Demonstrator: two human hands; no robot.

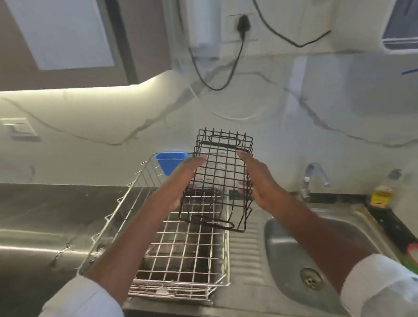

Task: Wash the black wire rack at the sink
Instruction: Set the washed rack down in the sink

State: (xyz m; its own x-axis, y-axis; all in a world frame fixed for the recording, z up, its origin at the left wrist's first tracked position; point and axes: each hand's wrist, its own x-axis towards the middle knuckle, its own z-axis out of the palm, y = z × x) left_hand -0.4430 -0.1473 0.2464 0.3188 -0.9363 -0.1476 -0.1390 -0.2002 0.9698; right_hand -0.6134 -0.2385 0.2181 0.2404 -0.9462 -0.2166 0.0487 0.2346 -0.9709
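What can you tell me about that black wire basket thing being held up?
The black wire rack is an open grid of thin dark wire with oval loop handles at both ends. It is lifted and tilted, far end higher, above the silver dish drainer left of the sink. The left hand and right hand press its long sides, fingers mostly straight.

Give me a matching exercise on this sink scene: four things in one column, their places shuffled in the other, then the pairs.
Things:
1. black wire rack
2. blue cup
3. tap
4. drain

Places:
A. behind the sink, at the wall
B. between both hands, in the air
C. in the sink's bottom
D. at the silver dish rack's far end

Pairs: 1-B, 2-D, 3-A, 4-C
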